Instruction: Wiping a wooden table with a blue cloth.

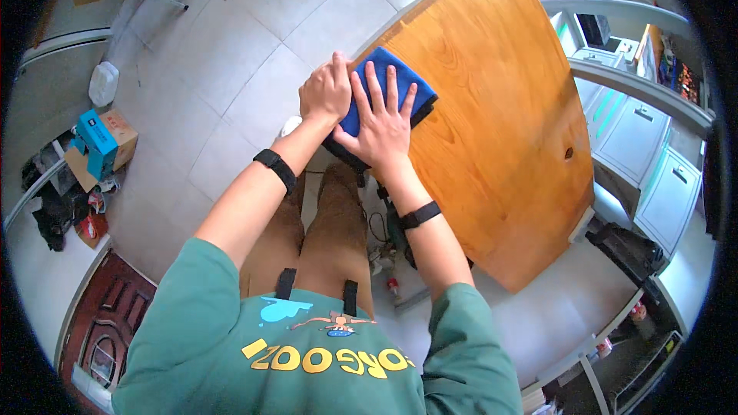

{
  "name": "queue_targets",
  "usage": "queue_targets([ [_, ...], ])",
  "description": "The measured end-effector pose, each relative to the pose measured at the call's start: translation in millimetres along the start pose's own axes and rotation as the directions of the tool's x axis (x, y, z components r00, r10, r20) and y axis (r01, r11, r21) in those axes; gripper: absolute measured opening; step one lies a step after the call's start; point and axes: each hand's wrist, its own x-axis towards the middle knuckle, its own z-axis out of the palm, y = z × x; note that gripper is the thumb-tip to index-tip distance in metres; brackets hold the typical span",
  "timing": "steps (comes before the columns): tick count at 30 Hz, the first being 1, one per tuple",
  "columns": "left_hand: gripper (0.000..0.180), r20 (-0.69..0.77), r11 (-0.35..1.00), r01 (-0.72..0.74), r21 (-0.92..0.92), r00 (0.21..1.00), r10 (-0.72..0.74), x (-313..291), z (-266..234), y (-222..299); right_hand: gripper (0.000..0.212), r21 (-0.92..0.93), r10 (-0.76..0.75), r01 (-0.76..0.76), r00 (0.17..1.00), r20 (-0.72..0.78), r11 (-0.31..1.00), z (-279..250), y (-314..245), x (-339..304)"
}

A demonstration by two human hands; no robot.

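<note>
A folded blue cloth (382, 58) with dark edges lies at the left edge of an orange-brown wooden tabletop (492, 107). My right hand (383, 124) rests flat on it, fingers spread and pointing away from me. Close beside it, at the cloth's left border, my left hand (326, 91) is closed with its fingers curled under. Whatever those fingers grip is hidden beneath the hand. Dark bands circle both my wrists.
The tabletop has a dark knot (569, 153) near its right side. White drawer cabinets (630, 138) stand to the right. At the left are a blue box (98, 142) by a cardboard carton, and a white plastic container (104, 83) on the tiled floor (246, 46).
</note>
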Motion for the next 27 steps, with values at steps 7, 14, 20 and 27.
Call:
queue_targets([
  [7,0.050,0.046,0.991,-0.050,-0.125,0.997,0.056,6.2,3.8,-17.0,0.102,-0.040,-0.034,0.032,0.998,-0.061,0.999,-5.0,41.8,33.1],
  [14,0.053,0.024,0.995,0.015,0.095,1.000,-0.018,9.5,5.6,0.2,0.101,-0.235,0.014,-0.082,0.961,-0.277,0.969,-22.4,170.3,145.7],
  [20,0.051,0.011,0.991,0.043,0.124,0.999,-0.044,8.2,-3.4,7.7,0.102,-0.311,-0.040,-0.052,0.958,-0.283,0.949,-36.4,263.8,228.5],
  [27,0.051,-0.012,0.992,-0.026,0.123,1.000,0.028,3.2,6.5,12.3,0.100,-0.308,-0.088,0.005,0.962,-0.257,0.952,-55.2,305.1,233.8],
])
